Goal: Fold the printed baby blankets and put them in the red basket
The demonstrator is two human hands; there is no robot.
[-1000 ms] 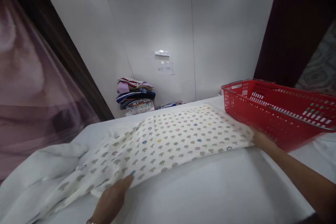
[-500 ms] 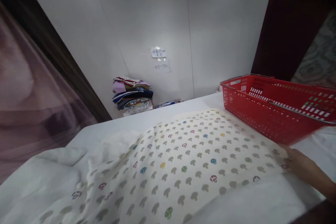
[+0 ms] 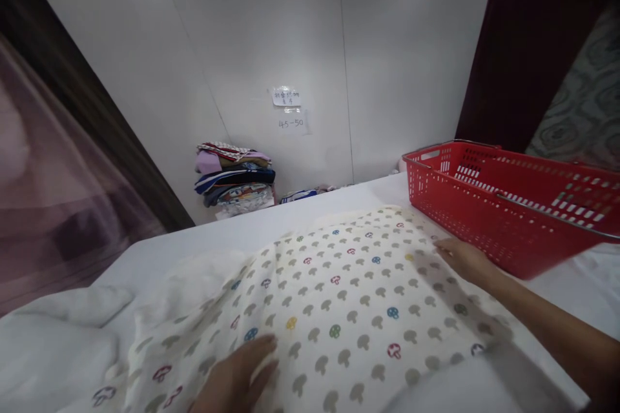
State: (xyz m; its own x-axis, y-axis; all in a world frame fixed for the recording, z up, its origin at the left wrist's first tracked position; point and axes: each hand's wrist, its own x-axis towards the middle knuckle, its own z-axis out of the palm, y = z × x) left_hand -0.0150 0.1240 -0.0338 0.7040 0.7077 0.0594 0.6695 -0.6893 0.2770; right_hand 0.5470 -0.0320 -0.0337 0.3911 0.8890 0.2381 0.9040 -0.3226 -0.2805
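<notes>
A cream cloth printed with small mushrooms (image 3: pixel 339 297) lies spread over a white-covered surface (image 3: pixel 271 229). My left hand (image 3: pixel 239 377) rests flat on its near left part, fingers stretched out. My right hand (image 3: pixel 465 259) lies flat on the cloth's far right part, fingers extended, close beside a red plastic basket (image 3: pixel 504 206).
A stack of folded clothes (image 3: pixel 235 181) sits against the white wall at the back. A paper label (image 3: pixel 287 98) reading 45-50 is stuck on the wall. Bunched white fabric (image 3: pixel 53 342) lies at the near left. A dark curtain (image 3: pixel 508 45) hangs at the right.
My left hand, out of view half a second ago, is back on the cloth. My right hand moved from the cloth's near right edge up onto its far right part.
</notes>
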